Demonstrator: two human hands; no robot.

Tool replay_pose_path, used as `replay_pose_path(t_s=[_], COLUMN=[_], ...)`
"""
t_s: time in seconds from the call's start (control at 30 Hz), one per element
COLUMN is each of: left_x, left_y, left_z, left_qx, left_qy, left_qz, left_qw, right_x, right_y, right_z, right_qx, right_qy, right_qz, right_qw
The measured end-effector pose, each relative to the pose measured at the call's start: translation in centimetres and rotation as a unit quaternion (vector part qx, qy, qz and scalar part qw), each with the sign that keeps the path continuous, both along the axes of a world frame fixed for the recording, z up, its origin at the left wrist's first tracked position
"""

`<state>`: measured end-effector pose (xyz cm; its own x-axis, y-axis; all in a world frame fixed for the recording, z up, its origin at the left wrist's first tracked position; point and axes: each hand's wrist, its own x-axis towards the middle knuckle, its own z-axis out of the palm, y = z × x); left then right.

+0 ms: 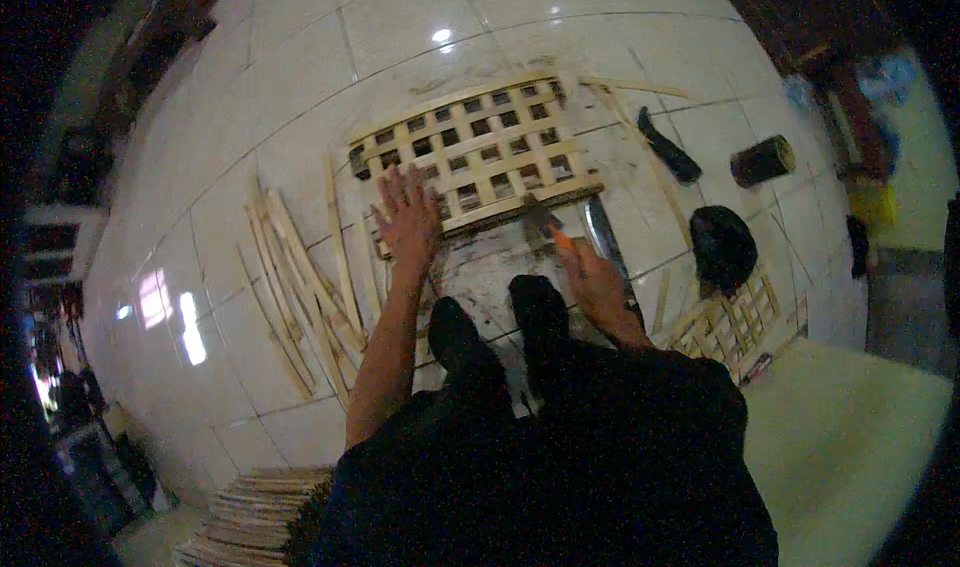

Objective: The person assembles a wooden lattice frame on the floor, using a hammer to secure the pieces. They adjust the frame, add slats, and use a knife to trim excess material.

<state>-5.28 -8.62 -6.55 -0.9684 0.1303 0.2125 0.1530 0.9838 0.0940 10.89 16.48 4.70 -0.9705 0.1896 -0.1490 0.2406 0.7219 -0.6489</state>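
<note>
A lattice panel of crossed pale strips (500, 207) lies on the tiled floor in front of me, with a dark frame showing along its near edge and in its square gaps. My left hand (410, 222) rests flat on the panel's near left part, fingers spread. My right hand (597, 289) is closed around the orange handle of a scraper (541, 217). The scraper's dark, flat blade reaches the panel's near edge, right of the middle; whether it touches cannot be made out. Dark smudges and crumbs mark the floor between the panel and my feet.
Loose pale strips (290, 267) lie at the left, and more are stacked (250, 517) at the lower left. On the right are a slim black object (668, 149), a dark cylinder (762, 162), a dark rounded object (722, 247) and another lattice piece (735, 317).
</note>
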Motion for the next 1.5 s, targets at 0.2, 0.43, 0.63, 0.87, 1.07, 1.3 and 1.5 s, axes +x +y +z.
replay_pose_path(t_s=[0.2, 0.43, 0.63, 0.87, 1.07, 1.3, 1.5], left_x=[1.7, 3.5, 3.5, 3.5, 3.9, 3.3, 3.1], left_y=[2.5, 7.1, 7.5, 7.5, 8.7, 9.5, 10.2], left_z=[1.2, 4.1, 3.8, 4.4, 4.6, 3.4, 3.9], left_qx=[0.041, 0.08, 0.096, 0.039, 0.073, 0.037, 0.047], left_qy=[0.058, 0.02, 0.163, 0.02, 0.026, 0.017, 0.077], left_qz=[-0.116, -0.256, -0.28, -0.227, -0.283, -0.253, -0.28], left_qw=[0.991, 0.963, 0.941, 0.973, 0.956, 0.967, 0.956], right_x=[7.8, 12.7, 16.3, 15.8, 17.1, 13.3, 12.7], right_y=[10.8, 13.3, 8.3, 9.4, 9.1, 6.5, 6.8], right_z=[-3.6, -6.5, -5.7, -7.5, -5.2, -1.4, -1.8], right_qx=[0.191, 0.19, 0.135, 0.036, -0.199, -0.19, -0.201], right_qy=[-0.006, 0.066, 0.004, -0.095, -0.128, -0.152, -0.141], right_qz=[-0.177, -0.153, -0.075, -0.146, -0.216, -0.168, -0.176], right_qw=[0.965, 0.968, 0.988, 0.984, 0.947, 0.955, 0.953])
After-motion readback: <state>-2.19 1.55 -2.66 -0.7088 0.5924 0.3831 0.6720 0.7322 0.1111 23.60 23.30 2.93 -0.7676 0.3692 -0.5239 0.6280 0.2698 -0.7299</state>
